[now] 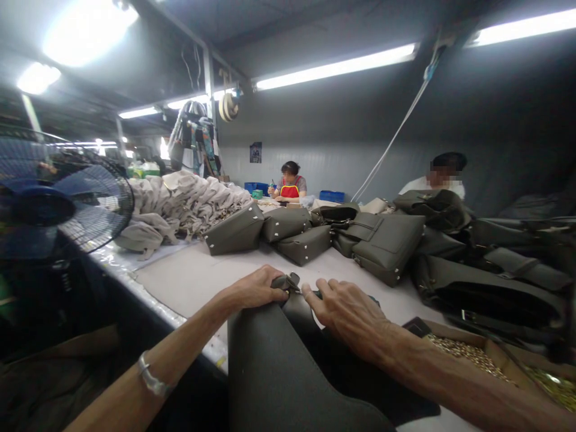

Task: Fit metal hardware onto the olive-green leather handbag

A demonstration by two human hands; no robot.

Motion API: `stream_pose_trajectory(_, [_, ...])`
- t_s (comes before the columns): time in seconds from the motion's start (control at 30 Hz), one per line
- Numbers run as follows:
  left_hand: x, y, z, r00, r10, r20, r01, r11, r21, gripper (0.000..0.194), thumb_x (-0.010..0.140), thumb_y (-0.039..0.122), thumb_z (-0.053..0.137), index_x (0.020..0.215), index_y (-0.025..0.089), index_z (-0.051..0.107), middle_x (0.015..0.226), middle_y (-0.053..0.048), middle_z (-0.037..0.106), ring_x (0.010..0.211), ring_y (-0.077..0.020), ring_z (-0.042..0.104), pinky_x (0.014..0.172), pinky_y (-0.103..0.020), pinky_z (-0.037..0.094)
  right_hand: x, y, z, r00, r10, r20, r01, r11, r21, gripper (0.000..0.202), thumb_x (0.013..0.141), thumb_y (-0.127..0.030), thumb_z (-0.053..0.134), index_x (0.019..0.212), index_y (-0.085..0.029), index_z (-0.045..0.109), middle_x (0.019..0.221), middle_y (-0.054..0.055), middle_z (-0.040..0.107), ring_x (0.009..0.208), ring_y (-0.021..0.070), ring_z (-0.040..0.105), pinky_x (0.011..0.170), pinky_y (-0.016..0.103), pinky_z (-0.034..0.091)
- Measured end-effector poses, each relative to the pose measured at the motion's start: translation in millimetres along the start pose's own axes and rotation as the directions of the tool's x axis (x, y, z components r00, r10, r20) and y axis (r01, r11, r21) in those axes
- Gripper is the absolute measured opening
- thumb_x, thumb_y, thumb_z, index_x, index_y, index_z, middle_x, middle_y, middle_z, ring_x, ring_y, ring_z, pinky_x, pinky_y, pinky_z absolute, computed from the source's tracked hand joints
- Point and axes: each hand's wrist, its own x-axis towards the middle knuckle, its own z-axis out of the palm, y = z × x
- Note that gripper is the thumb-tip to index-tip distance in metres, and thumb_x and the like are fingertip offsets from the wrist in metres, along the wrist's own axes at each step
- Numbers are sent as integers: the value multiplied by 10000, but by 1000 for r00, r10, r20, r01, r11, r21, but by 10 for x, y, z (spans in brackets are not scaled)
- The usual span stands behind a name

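A dark grey-green handbag [274, 366] stands at the table's near edge, close to my body. My left hand [258, 288] pinches a short strap end with a metal buckle [293, 278] at the bag's top edge. In my right hand [344, 309] is a screwdriver [318, 294]; its dark handle is mostly covered by my fingers. Its thin metal tip points left and meets the strap hardware, though exact contact is too small to tell. Below my right forearm, the bag's dark opening is partly hidden.
Several finished-looking bags [387, 243] lie across the table's far side and right. A box of small gold fittings [468, 357] sits at right. Pale cloth pieces [180, 204] are heaped left, beside a fan [58, 198]. Two people [290, 183] sit beyond the table [193, 276].
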Motion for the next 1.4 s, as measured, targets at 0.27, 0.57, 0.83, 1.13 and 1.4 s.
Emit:
stream_pose_trajectory(0.27, [-114, -130, -58, 1000, -1, -4, 1, 987, -164, 207, 707, 321, 605, 785, 137, 549, 665, 44, 468, 572, -84, 356, 506, -218, 257, 136, -64, 149, 981, 188, 55, -194, 889, 414, 102, 971, -144, 580, 1067, -181, 581, 882, 36, 596, 697, 214, 593, 547, 269, 339])
stream_pose_trajectory(0.57, [-174, -175, -80, 999, 50, 2, -48, 972, -228, 198, 717, 290, 613, 809, 128, 547, 715, 31, 479, 639, -93, 383, 572, -214, 292, 215, 28, 184, 980, 201, -8, -100, 519, 849, 130, 984, -115, 510, 941, -168, 621, 800, 0, 608, 761, 183, 577, 653, 235, 376])
stream_pose_trajectory(0.83, [-118, -120, -102, 999, 9, 46, 0, 981, -193, 197, 687, 293, 627, 740, 143, 512, 646, 49, 454, 571, -84, 357, 502, -215, 248, 259, 127, -57, 998, 49, 46, -59, 967, 248, 72, 963, -203, 641, 1031, -219, 620, 818, 34, 617, 665, 238, 601, 493, 282, 267])
stream_pose_trajectory(1.13, [-128, -91, -27, 999, 40, -37, -42, 997, -58, 141, 730, 268, 587, 714, 156, 502, 627, 59, 440, 595, -91, 368, 535, -233, 250, 273, 277, -136, 998, 39, 54, -65, 760, 647, 42, 959, -152, 636, 965, -172, 673, 669, -8, 565, 632, 155, 541, 547, 230, 318])
stream_pose_trajectory(1.4, [-183, -149, -4, 980, 126, -152, -124, 992, 19, 103, 800, 257, 532, 763, 161, 521, 728, 43, 508, 718, -118, 442, 656, -233, 310, 258, 217, -87, 997, 71, 42, -82, 756, 649, 101, 960, -147, 607, 1024, -179, 679, 770, 20, 620, 712, 173, 581, 602, 224, 352])
